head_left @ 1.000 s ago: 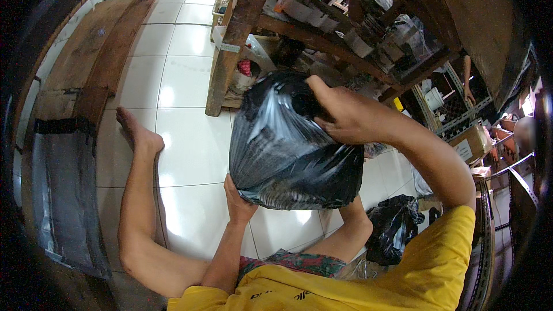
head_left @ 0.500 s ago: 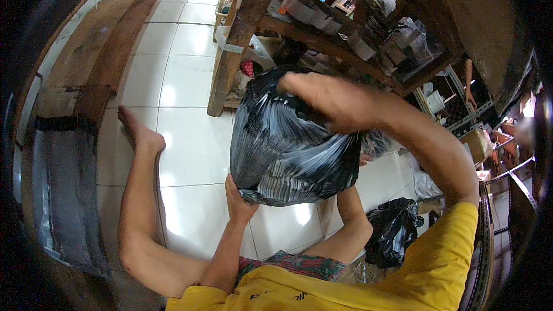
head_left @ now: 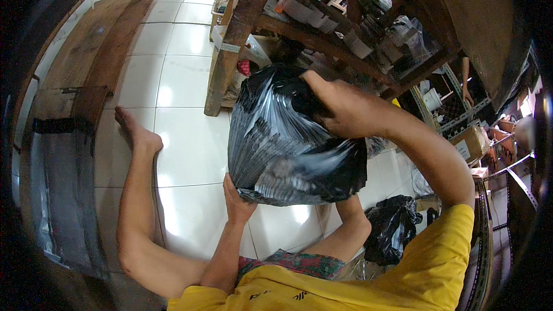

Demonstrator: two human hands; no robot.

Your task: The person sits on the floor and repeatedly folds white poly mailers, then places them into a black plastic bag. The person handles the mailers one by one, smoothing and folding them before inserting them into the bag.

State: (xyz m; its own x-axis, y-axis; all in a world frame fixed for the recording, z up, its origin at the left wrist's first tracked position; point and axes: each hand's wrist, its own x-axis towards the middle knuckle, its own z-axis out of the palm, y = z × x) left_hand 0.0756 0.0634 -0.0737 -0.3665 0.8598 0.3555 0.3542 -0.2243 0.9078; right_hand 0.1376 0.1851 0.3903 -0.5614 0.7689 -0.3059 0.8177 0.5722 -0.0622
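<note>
A bulky package wrapped in shiny black plastic (head_left: 282,155) is held up in front of me, above the white tiles between my legs. My left hand (head_left: 238,200) grips its lower left corner, the thumb showing on the near side and the other fingers hidden behind it. At the upper right of the package, my right hand (head_left: 343,106) is closed on the black plastic, with the index finger lying along the top. Tight creases in the plastic fan out from beneath that hand. The contents are hidden by the wrap.
A dark wooden rack (head_left: 247,40) full of packages rises ahead. On the left lie a wooden bench (head_left: 86,52) and a clear-wrapped slab (head_left: 63,190). A crumpled black plastic bag (head_left: 391,230) rests by my right knee. A cardboard box (head_left: 469,144) sits farther right, near another person's arm (head_left: 465,80).
My right hand has shifted slightly right and down over the package, and the plastic now hangs in a flap at the right. My left hand keeps its corner.
</note>
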